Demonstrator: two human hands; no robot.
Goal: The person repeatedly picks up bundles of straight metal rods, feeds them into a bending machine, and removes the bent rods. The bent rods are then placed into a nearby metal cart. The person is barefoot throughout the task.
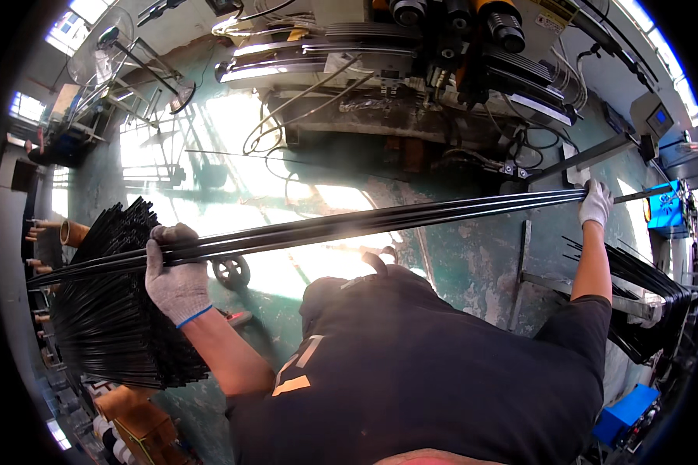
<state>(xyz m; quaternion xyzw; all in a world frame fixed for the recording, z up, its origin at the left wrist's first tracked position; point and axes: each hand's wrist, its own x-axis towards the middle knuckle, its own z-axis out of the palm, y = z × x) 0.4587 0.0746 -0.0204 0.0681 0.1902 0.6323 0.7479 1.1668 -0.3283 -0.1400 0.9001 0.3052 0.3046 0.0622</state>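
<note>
A handful of long, thin black rods point(380, 219) stretches across in front of my body, roughly level and rising slightly to the right. My left hand point(180, 283), in a pale knitted glove with a blue cuff edge, is closed round the rods towards their left part. Near their right end my gloved right hand point(596, 204) grips the same rods with my arm stretched out. Beneath and beside my left hand lies a big heap of black rods point(124, 333); the held rods' left ends pass over it.
A large machine point(442, 70) with hoses and rails stands ahead. At right, a metal frame point(589, 294) bears more black rods point(644, 279), with a blue device point(665, 209) beyond. A wheel point(231, 272) is near my left forearm; cardboard boxes point(143, 430) sit lower left.
</note>
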